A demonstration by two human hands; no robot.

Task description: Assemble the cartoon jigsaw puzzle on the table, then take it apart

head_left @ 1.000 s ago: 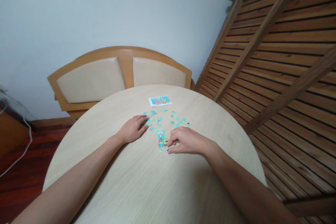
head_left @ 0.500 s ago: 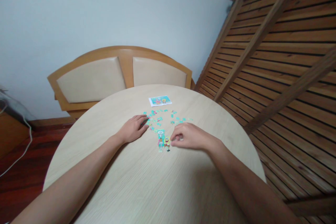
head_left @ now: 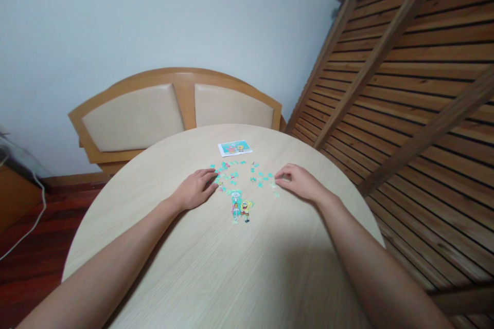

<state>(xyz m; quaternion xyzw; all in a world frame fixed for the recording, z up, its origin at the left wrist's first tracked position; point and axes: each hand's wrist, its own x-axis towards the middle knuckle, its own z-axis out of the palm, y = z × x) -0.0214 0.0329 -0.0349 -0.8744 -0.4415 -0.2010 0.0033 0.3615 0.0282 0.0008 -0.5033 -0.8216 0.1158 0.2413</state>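
On the table [head_left: 185,277], in the head view, small puzzle pieces [head_left: 260,184] lie loosely scattered between the two hands, with a joined section [head_left: 236,205] nearer the person and a printed card [head_left: 235,148] beyond them. The pieces look like thin board: probably very light, fairly stiff, quick to slide on the smooth top, with tabs that could bend if forced. Each is best taken by opposite edges, between thumb and fingertip; the section is better pushed flat from its sides than lifted, as its joints may part.

The left hand [head_left: 196,188] rests palm down at the left edge of the scatter, fingers loosely extended, not clenched; whether a fingertip touches a piece, I cannot tell. Its forearm [head_left: 116,262] slants in from the lower left. The right hand [head_left: 299,180] is at the scatter's right end, thumb and fingers drawn close together beside a pale piece [head_left: 273,184]; whether they grasp anything is too small to tell. Its arm [head_left: 370,252] reaches in from the lower right.
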